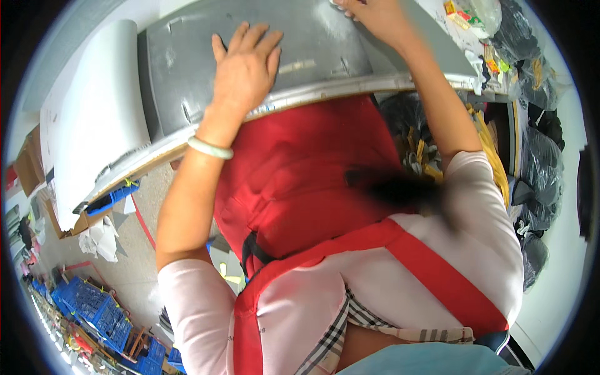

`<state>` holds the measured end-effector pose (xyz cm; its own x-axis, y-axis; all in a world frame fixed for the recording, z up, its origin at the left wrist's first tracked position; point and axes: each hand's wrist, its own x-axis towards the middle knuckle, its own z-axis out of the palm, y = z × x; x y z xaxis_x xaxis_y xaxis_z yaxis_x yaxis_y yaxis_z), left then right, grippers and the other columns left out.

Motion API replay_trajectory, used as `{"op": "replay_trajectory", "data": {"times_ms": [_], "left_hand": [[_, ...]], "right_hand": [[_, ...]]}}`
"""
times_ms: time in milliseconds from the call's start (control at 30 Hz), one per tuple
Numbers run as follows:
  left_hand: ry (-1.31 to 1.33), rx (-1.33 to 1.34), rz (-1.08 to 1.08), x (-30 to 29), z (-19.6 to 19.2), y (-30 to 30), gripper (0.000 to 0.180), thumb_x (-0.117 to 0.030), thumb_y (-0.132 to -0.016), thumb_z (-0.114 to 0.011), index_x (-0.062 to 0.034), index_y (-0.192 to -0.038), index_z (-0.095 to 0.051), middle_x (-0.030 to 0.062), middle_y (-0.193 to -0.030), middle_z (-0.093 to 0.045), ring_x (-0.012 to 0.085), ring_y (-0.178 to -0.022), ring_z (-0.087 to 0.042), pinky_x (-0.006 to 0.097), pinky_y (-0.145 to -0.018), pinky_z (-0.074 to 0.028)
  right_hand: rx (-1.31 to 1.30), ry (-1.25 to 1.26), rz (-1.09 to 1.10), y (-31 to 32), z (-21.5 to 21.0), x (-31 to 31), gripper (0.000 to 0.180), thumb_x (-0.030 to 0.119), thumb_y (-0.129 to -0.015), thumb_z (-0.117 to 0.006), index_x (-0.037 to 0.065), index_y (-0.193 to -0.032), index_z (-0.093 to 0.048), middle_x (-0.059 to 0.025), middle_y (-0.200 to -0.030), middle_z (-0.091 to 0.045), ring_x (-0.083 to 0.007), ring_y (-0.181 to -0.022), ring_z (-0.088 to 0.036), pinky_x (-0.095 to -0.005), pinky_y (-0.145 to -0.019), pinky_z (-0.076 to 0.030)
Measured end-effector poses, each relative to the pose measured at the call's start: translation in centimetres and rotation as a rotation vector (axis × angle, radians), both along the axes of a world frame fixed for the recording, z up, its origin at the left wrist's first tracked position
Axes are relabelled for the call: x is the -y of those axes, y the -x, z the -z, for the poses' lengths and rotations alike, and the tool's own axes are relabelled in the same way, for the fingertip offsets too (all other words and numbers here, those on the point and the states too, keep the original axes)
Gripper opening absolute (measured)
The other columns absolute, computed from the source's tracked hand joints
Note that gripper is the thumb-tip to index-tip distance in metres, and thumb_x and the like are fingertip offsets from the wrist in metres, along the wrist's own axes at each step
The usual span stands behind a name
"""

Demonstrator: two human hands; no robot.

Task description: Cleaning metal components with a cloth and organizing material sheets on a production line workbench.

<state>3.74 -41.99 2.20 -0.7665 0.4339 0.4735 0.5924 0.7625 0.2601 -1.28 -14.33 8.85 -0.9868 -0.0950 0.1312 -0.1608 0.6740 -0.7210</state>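
Observation:
A dark grey sheet (312,37) with scuffs and small slits lies across the worktable in front of me. My left hand (247,69) rests flat on it, fingers spread, with a pale bangle (210,148) around the wrist. At the top edge of the view, my right hand (378,22) is over the sheet's far part with its fingers bent together. A small whitish bit shows at those fingertips, but the frame's edge cuts it off and I cannot tell its kind.
A large curled white sheet (100,106) covers the table's left end. Wrappers (459,15) lie at the far right, beside black plastic bags (540,169). Under the table are yellow pieces (422,156). Blue crates (97,306) stand on the floor at lower left.

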Motion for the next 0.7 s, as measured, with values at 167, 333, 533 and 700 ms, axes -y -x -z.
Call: {"op": "replay_trajectory", "data": {"times_ms": [167,333,533,700], "left_hand": [[0.016,0.039,-0.011,-0.8,-0.9,-0.6,0.033,-0.025,-0.1,-0.06,-0.0172,-0.131,-0.066,0.0068,-0.14,-0.058,0.0337,-0.139,-0.048,0.073,-0.113,-0.028],[0.041,0.077,-0.051,-0.6,-1.3,-0.9,0.032,-0.024,-0.101,-0.061,-0.0169,-0.132,-0.067,0.0054,-0.141,-0.059,0.0328,-0.141,-0.047,0.068,-0.116,-0.027],[0.021,0.065,-0.035,-0.8,-1.4,-0.5,0.032,-0.023,-0.1,-0.062,-0.0163,-0.131,-0.067,0.0056,-0.14,-0.06,0.0326,-0.139,-0.048,0.067,-0.116,-0.027],[-0.032,0.041,-0.024,-0.6,-0.9,-0.5,0.03,-0.023,-0.099,-0.063,-0.0157,-0.127,-0.068,0.0068,-0.135,-0.061,0.0335,-0.138,-0.049,0.073,-0.113,-0.028]], "right_hand": [[-0.23,-0.259,-0.09,7.1,2.8,-1.4,0.024,0.021,-0.095,-0.065,-0.002,-0.092,-0.068,-0.0203,-0.088,-0.067,-0.0357,-0.077,-0.064,-0.0435,-0.073,-0.05],[-0.331,-0.273,-0.235,9.5,2.8,0.5,0.027,0.023,-0.093,-0.066,-0.004,-0.092,-0.068,-0.0239,-0.091,-0.067,-0.0419,-0.088,-0.064,-0.0472,-0.079,-0.05],[-0.358,-0.448,-0.264,10.3,2.6,1.8,0.025,0.021,-0.094,-0.064,-0.004,-0.089,-0.066,-0.0236,-0.09,-0.066,-0.043,-0.09,-0.063,-0.0484,-0.081,-0.049],[-0.225,-0.409,-0.178,10.2,1.8,1.5,0.022,0.02,-0.089,-0.068,-0.002,-0.092,-0.066,-0.025,-0.09,-0.067,-0.0453,-0.084,-0.064,-0.0495,-0.076,-0.05]]}}
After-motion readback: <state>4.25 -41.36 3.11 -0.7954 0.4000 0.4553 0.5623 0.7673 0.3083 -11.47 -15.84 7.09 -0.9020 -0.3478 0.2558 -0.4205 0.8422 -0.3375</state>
